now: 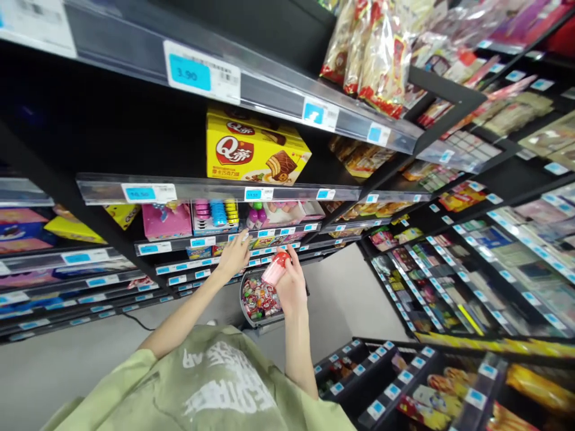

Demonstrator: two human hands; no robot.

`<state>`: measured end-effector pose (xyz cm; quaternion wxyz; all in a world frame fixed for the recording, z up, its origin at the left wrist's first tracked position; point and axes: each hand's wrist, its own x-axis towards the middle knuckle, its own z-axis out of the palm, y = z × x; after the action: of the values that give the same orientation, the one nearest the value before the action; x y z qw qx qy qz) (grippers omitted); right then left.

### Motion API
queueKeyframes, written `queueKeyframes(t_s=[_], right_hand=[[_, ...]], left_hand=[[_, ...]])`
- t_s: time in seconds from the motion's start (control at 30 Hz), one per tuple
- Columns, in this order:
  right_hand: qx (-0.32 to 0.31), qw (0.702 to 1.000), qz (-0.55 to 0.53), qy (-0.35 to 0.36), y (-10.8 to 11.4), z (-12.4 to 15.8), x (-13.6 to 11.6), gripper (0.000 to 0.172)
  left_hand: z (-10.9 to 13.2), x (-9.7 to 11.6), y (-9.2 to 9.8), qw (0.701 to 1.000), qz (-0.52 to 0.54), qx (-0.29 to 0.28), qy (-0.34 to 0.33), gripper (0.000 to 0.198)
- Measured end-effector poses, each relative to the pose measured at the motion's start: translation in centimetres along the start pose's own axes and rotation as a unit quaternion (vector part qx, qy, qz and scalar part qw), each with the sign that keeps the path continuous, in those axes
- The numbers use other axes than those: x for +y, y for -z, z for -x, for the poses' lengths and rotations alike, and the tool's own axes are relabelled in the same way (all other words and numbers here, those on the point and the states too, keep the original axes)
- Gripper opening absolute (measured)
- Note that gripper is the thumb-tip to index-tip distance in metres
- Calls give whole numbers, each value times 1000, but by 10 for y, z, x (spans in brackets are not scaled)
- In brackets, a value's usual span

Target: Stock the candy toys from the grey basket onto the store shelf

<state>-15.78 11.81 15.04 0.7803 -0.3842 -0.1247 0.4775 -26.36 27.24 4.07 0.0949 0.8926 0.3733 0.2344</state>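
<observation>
My right hand [291, 287] is wrapped round a small pink container with a red top [275, 269], tilted to one side. Below it stands a dark-rimmed basket [246, 316] filled with small, colourfully wrapped sweets [259, 299]. My left hand [234, 256] reaches to the front edge of a low shelf with its fingers stretched out, and I see nothing held in it. Just beyond those fingers are a display box of pink, blue and yellow toy-like tubes [218, 212] and some purple and green items [257, 215].
A yellow box of cakes [256, 149] sits on the shelf above, and a pink box [167, 221] at lower left. Shelf rails with price tags [202, 69] jut out close in front. Grey floor [345, 293] lies to the right, between racks of packaged snacks [444, 392].
</observation>
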Motion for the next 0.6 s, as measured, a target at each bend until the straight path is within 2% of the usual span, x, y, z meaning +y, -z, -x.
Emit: queueKeyframes(t_s=[0.13, 0.27, 0.43, 0.6], right_hand=[[4, 998, 57, -11, 12, -25, 8, 34], [13, 995, 93, -45, 16, -59, 1, 17], [11, 988, 150, -38, 2, -103, -12, 5], [26, 979, 199, 19, -13, -144, -15, 15]], left_hand=[[-13, 17, 0, 995, -31, -70, 68, 61], [-25, 14, -3, 989, -35, -110, 97, 64], [-25, 0, -13, 990, -4, -110, 83, 68], [-16, -2, -23, 991, 13, -96, 87, 78]])
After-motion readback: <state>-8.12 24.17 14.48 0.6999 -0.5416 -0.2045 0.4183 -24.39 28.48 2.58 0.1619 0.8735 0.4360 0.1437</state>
